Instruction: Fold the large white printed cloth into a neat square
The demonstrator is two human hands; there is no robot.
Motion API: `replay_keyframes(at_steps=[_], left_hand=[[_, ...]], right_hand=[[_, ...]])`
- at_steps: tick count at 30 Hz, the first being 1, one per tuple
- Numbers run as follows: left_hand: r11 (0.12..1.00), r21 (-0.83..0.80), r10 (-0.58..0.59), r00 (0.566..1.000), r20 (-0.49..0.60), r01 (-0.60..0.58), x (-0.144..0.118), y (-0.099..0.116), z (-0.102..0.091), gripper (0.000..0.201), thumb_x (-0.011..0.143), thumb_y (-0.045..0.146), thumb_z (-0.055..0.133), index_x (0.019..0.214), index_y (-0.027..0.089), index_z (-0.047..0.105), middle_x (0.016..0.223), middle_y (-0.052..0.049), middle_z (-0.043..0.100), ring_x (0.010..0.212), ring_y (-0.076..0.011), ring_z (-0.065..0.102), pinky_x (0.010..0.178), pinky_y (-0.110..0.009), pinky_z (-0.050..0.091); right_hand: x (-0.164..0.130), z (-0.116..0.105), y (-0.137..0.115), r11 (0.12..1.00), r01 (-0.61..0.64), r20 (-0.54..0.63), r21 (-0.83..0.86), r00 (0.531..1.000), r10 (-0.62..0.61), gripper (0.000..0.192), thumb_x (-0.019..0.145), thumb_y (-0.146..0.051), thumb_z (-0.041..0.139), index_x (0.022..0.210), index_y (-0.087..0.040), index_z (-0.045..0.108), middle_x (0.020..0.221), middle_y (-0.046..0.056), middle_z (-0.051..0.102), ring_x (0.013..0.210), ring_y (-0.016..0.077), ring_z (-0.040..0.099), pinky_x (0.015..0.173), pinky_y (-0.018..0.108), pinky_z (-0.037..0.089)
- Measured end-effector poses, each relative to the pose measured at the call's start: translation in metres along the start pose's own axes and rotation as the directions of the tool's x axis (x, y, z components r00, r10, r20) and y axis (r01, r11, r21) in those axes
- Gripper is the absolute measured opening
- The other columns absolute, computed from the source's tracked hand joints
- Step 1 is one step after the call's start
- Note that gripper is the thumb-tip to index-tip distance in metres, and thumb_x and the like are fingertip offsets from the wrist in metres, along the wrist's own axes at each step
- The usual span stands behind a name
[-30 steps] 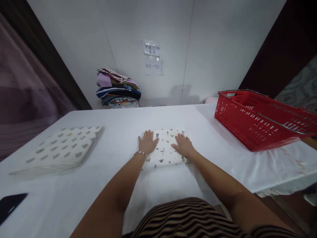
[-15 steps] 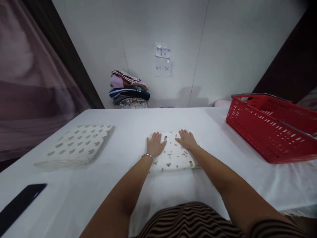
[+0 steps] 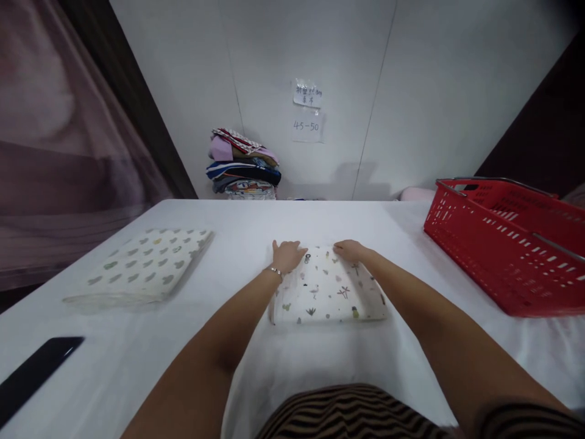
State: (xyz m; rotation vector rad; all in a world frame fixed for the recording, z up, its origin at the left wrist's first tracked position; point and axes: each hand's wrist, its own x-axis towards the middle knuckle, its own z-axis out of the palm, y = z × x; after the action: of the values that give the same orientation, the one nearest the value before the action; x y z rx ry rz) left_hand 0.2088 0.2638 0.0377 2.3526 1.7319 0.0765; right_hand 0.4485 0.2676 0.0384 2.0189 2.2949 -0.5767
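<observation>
A folded white cloth [image 3: 326, 296] printed with small palm trees, plants and birds lies flat in front of me. My left hand [image 3: 287, 255] is at its far left corner, with the fingers curled over the far edge and the thumb on top. At the far right part of the same edge, my right hand [image 3: 351, 251] is closed, its fingertips bent down over the cloth. A bracelet circles my left wrist. Off to the left, a second folded white cloth [image 3: 144, 262] with grey-green spots rests untouched by either hand.
Both cloths lie on a white-covered table [image 3: 237, 225]. A red plastic basket [image 3: 507, 250] with metal handles stands at the right. A black flat object [image 3: 39, 375] lies at the near left. Folded textiles [image 3: 244, 161] are stacked against the wall, beside paper signs [image 3: 308, 116].
My hands lay flat with fingers spread on the cloth; now their fingers are bent over its far edge. The cloth's near edge sits slightly closer to me.
</observation>
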Motion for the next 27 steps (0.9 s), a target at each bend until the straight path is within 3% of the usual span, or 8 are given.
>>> replay_keyframes(at_steps=[5, 8, 11, 15, 21, 27], left_hand=[[0.997, -0.036, 0.071, 0.964, 0.255, -0.064, 0.038, -0.016, -0.013, 0.045, 0.082, 0.051, 0.045, 0.113, 0.024, 0.064, 0.126, -0.007, 0.061, 0.115, -0.0264, 0.054, 0.099, -0.041, 0.039], [0.995, -0.065, 0.094, 0.928, 0.361, -0.076, 0.055, -0.026, -0.017, 0.046, 0.075, 0.052, 0.052, 0.108, 0.024, 0.067, 0.121, -0.005, 0.064, 0.108, -0.0239, 0.059, 0.089, -0.031, 0.046], [0.995, -0.072, 0.097, 0.897, 0.431, -0.073, 0.070, -0.031, -0.018, 0.050, 0.068, 0.051, 0.058, 0.110, 0.025, 0.066, 0.122, -0.004, 0.064, 0.106, -0.0244, 0.059, 0.085, -0.030, 0.048], [0.996, -0.063, 0.085, 0.865, 0.495, -0.062, 0.086, -0.030, -0.013, 0.057, 0.061, 0.050, 0.063, 0.111, 0.023, 0.065, 0.121, -0.007, 0.064, 0.103, -0.0276, 0.061, 0.081, -0.034, 0.051], [0.998, -0.051, 0.067, 0.841, 0.536, -0.047, 0.095, -0.021, -0.007, 0.051, 0.061, 0.046, 0.062, 0.105, 0.021, 0.067, 0.117, -0.009, 0.066, 0.097, -0.0297, 0.063, 0.075, -0.035, 0.052], [0.988, -0.108, 0.150, 0.842, 0.518, -0.110, 0.080, -0.017, -0.031, 0.049, 0.063, 0.044, 0.058, 0.106, 0.021, 0.066, 0.120, -0.006, 0.064, 0.099, -0.0260, 0.061, 0.076, -0.031, 0.050]], right_hand=[[0.026, -0.015, 0.020, 0.998, 0.010, 0.178, 0.060, 0.984, -0.020, 0.038, 0.075, -0.036, 0.065, 0.112, -0.024, 0.068, 0.122, 0.006, 0.063, 0.107, 0.0243, 0.060, 0.090, 0.032, 0.045], [0.039, -0.020, 0.029, 0.997, -0.008, 0.236, 0.078, 0.972, -0.011, 0.049, 0.063, -0.041, 0.075, 0.108, -0.023, 0.069, 0.121, 0.008, 0.063, 0.105, 0.0276, 0.060, 0.088, 0.036, 0.047], [0.051, -0.021, 0.034, 0.996, -0.035, 0.266, 0.077, 0.964, 0.013, 0.061, 0.049, -0.045, 0.082, 0.105, -0.022, 0.070, 0.123, 0.010, 0.062, 0.107, 0.0323, 0.058, 0.090, 0.043, 0.046], [0.064, -0.018, 0.036, 0.995, -0.066, 0.314, 0.069, 0.949, 0.041, 0.065, 0.039, -0.048, 0.085, 0.097, -0.020, 0.071, 0.116, 0.010, 0.065, 0.107, 0.0339, 0.058, 0.091, 0.046, 0.046], [0.058, -0.028, 0.034, 0.994, -0.064, 0.365, 0.086, 0.931, 0.029, 0.058, 0.042, -0.044, 0.085, 0.092, -0.019, 0.071, 0.109, 0.009, 0.067, 0.102, 0.0321, 0.061, 0.089, 0.042, 0.047], [0.028, -0.053, 0.021, 0.995, -0.064, 0.309, 0.079, 0.950, 0.037, 0.055, 0.048, -0.039, 0.084, 0.098, -0.022, 0.070, 0.117, 0.008, 0.064, 0.103, 0.0312, 0.060, 0.087, 0.040, 0.048]])
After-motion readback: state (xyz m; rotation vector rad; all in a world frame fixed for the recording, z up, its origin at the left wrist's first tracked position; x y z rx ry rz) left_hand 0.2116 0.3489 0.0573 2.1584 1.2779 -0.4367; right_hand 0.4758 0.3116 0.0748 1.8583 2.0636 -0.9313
